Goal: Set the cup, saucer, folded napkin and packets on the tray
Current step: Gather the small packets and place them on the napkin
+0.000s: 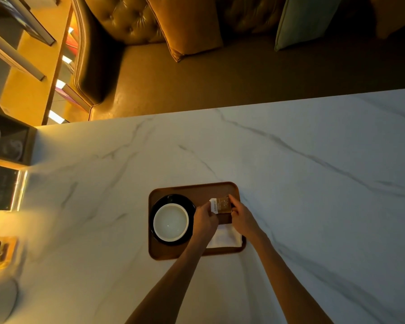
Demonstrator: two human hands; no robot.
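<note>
A brown tray (192, 189) lies on the marble table. On its left half stands a white cup (171, 222) on a black saucer (160, 202). A white folded napkin (225, 237) lies on the tray's right half, partly under my hands. My left hand (205, 219) and my right hand (242, 217) together hold brown and white packets (221, 205) just above the tray's right side, each hand gripping one edge.
The white marble table (290, 171) runs wide to the right and far side. A leather sofa with cushions (189, 24) stands beyond the table's far edge. Dark boxes (7, 141) and a lit shelf sit at the left edge.
</note>
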